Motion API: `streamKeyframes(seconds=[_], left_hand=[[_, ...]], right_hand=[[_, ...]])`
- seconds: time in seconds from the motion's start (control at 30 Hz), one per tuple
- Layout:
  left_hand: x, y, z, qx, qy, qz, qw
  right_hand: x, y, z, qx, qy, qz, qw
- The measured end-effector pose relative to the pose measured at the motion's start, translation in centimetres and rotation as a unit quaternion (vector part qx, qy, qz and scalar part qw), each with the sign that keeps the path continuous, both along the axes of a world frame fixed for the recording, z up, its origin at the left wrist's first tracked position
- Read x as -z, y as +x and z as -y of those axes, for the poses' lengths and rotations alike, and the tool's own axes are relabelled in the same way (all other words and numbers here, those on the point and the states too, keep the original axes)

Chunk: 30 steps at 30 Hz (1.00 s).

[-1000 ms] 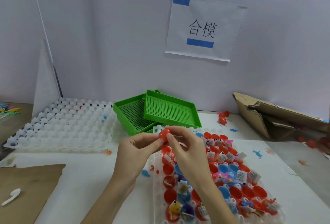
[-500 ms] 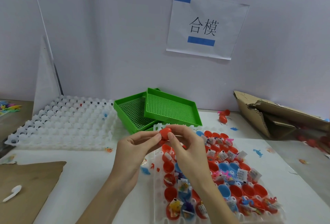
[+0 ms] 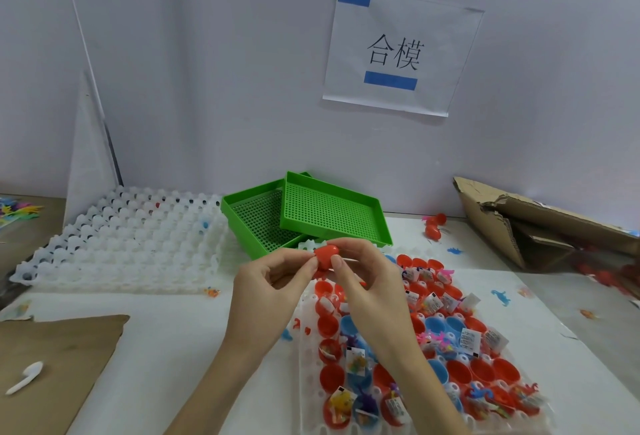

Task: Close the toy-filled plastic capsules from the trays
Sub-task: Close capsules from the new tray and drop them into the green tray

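Both hands (image 3: 277,278) pinch red capsule (image 3: 325,256) above toy-filled tray (image 3: 306,348).

Red capsule (image 3: 326,254) now pressed closed

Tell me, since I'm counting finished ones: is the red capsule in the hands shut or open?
Cannot tell: both hands pinch the red capsule, and fingers hide its seam.

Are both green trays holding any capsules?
No: the two green trays show only bare mesh floors, while the open capsules sit in the white tray nearer the hands.
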State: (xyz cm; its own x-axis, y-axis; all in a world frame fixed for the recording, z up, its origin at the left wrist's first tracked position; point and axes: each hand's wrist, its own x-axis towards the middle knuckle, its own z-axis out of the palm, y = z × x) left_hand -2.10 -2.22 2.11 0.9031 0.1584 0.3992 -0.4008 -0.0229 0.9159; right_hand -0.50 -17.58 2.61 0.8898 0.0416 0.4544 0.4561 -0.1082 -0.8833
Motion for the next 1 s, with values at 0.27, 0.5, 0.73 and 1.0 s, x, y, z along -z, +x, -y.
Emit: streamKeyframes(seconds=[0.27, 0.5, 0.73, 1.0], left_hand=[[-0.21, 0.1, 0.43, 0.013, 0.016, 0.017, 1.0], [-0.08, 0.16, 0.04, -0.004, 0.015, 0.038, 0.999], [-0.23, -0.13, 0.15, -0.006, 0.003, 0.037, 0.999], [-0.37, -0.1, 0.25, -0.001, -0.032, 0.012, 0.999]], right_hand=[[-0.29, 0.01, 0.27, -0.005, 0.025, -0.006, 1.0], [-0.54, -0.13, 0.26, -0.033, 0.022, -0.002, 0.999], [-0.44, -0.09, 0.27, -0.025, 0.007, 0.019, 0.999], [0.26, -0.23, -0.32, 0.012, -0.144, 0.099, 0.984]])
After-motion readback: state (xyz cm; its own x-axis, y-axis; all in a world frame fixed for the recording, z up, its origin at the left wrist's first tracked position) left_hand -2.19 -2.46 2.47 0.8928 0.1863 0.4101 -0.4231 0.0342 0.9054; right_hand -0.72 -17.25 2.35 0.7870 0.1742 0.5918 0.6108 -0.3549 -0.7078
